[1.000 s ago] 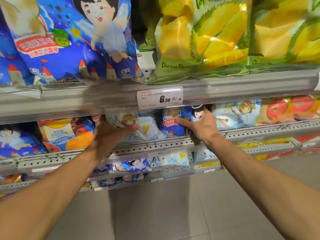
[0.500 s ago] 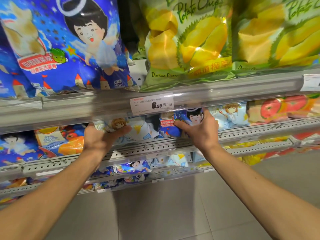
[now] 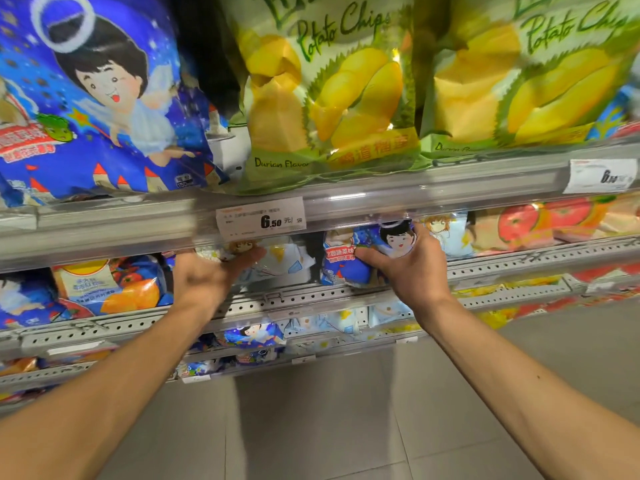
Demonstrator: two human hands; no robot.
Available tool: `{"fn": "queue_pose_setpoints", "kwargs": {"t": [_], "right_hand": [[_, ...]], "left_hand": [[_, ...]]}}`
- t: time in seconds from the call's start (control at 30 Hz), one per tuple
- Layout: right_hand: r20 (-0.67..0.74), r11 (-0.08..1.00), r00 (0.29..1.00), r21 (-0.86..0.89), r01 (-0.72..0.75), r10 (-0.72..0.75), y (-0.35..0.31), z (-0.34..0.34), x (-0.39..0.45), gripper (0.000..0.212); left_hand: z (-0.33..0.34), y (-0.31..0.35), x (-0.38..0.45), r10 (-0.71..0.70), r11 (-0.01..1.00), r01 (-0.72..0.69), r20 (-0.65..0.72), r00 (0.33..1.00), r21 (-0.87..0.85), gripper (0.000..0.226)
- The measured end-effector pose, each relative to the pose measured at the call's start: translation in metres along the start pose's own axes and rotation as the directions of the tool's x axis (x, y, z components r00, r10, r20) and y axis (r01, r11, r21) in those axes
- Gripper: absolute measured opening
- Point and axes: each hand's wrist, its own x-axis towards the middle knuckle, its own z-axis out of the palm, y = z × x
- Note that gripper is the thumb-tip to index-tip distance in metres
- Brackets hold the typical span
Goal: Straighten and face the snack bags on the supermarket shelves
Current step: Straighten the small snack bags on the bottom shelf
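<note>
Spanning the whole width and carrying big bags at its lip: upper shelf rail (image 3: 433, 192), a price tag (image 3: 260, 219) clipped to its front. Leaning over that rail: a large blue angel bag (image 3: 104, 109) at left, a durian chip bag (image 3: 322, 98) in the middle, a second durian bag (image 3: 526, 74) at right, a dark gap showing between blue and green. Running beneath: perforated shelf edge (image 3: 311, 299), narrow headroom under the rail above. Lying open below the shelves: grey floor tiles (image 3: 311, 427). Gripping a small blue angel bag (image 3: 349, 268) from its right side, thumb across the front: right hand (image 3: 412, 268). Curling onto a pale bag (image 3: 287, 261) just beside it, a slim dark gap between the two bags: left hand (image 3: 204, 282).
</note>
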Motion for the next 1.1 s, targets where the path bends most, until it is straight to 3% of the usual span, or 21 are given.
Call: {"fn": "queue_pose_setpoints", "kwargs": {"t": [0.1, 0.23, 0.33, 0.43, 0.57, 0.73, 0.97, 1.1], "right_hand": [[0.048, 0.995, 0.997, 0.085, -0.060, 0.057, 0.008, -0.011, -0.004, 0.066], [0.078, 0.985, 0.992, 0.133, -0.107, 0.098, 0.033, -0.041, -0.012, 0.050], [0.059, 0.981, 0.991, 0.146, -0.129, 0.121, 0.047, -0.071, -0.017, 0.043], [0.059, 0.980, 0.991, 0.153, -0.127, 0.119, 0.059, -0.101, -0.021, 0.042], [0.125, 0.986, 0.989, 0.136, -0.101, 0.085, 0.068, -0.123, -0.026, 0.040], [0.187, 0.989, 0.978, 0.095, -0.110, 0.090, 0.071, -0.130, -0.026, 0.037], [0.226, 0.973, 0.969, 0.184, -0.140, 0.096, 0.065, -0.123, -0.036, 0.043], [0.239, 0.976, 0.968, 0.179, -0.125, 0.080, 0.058, -0.111, -0.048, 0.046]], "left_hand": [[0.005, 0.009, -0.012, 0.018, 1.000, -0.018, 0.010, 1.000, 0.007, 0.067], [0.025, 0.016, -0.018, 0.132, 0.963, -0.096, 0.131, 0.983, -0.251, 0.059], [0.045, 0.017, -0.027, 0.265, 0.947, -0.216, 0.196, 0.944, -0.237, 0.055], [0.065, 0.019, -0.034, 0.268, 0.944, -0.205, 0.234, 0.935, -0.259, 0.051], [0.092, 0.032, -0.035, 0.147, 0.986, -0.126, 0.221, 0.964, -0.106, 0.075], [0.117, 0.033, -0.038, 0.125, 0.992, -0.121, 0.194, 0.973, -0.036, 0.064], [0.123, 0.035, -0.026, 0.077, 0.994, -0.098, 0.303, 0.950, 0.055, 0.090], [0.116, 0.028, -0.036, 0.065, 0.971, -0.135, 0.324, 0.944, 0.199, 0.070]]}}
